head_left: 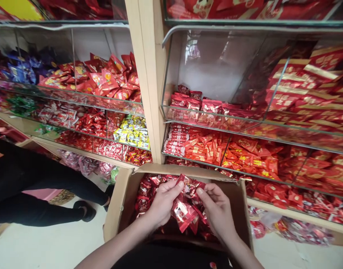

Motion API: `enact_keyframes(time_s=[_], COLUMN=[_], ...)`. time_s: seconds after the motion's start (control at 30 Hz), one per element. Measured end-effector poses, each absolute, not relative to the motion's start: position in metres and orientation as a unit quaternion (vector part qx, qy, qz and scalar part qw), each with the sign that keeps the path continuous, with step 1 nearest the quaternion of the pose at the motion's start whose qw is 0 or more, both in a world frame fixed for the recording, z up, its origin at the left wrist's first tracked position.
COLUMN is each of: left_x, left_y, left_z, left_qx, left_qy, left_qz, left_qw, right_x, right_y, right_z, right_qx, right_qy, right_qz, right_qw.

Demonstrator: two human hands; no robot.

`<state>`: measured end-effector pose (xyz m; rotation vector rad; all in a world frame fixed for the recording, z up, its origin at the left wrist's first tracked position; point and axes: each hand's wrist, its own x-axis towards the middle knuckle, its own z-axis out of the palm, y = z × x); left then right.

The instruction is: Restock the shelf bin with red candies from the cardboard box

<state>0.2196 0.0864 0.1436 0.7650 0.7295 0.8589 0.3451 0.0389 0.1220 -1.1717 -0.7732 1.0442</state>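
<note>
Over an open cardboard box, both of my hands are closed on small red wrapped snack packets. My left hand pinches the left end of the upper packet between thumb and fingers. At that packet's right end is the thumb of my right hand, its fingers curled. Another red packet hangs just below, between the two hands; which hand supports it I cannot tell. More red packets lie loose inside the box, partly hidden by my hands and forearms.
Glass-fronted shelves hold red packets straight ahead, larger red and gold packets at right, and yellow-wrapped sweets at left. A wooden post divides the shelves. A person's dark-trousered legs are close by on the left.
</note>
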Motion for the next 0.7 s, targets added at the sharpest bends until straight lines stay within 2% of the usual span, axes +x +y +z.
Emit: enact_keyframes(time_s=[0.13,0.27,0.5,0.6,0.7], left_x=[0.230,0.227,0.203,0.202,0.209], left_y=[0.078,0.082,0.108,0.109,0.102], left_z=[0.141,0.138,0.156,0.157,0.153], left_qx=[0.281,0.431,0.686,0.726,0.690], left_qy=[0.344,0.359,0.338,0.348,0.369], left_qz=[0.423,0.422,0.285,0.260,0.314], left_qw=[0.790,0.712,0.578,0.534,0.538], right_x=[0.341,0.347,0.367,0.367,0.361], right_y=[0.042,0.048,0.052,0.050,0.049], right_z=[0.125,0.123,0.133,0.137,0.136], right_qx=[-0.423,-0.482,-0.535,-0.523,-0.517], right_qy=[-0.240,-0.349,-0.497,-0.536,-0.504], right_qz=[0.544,0.477,0.400,0.386,0.402], right_qw=[0.684,0.647,0.554,0.539,0.563])
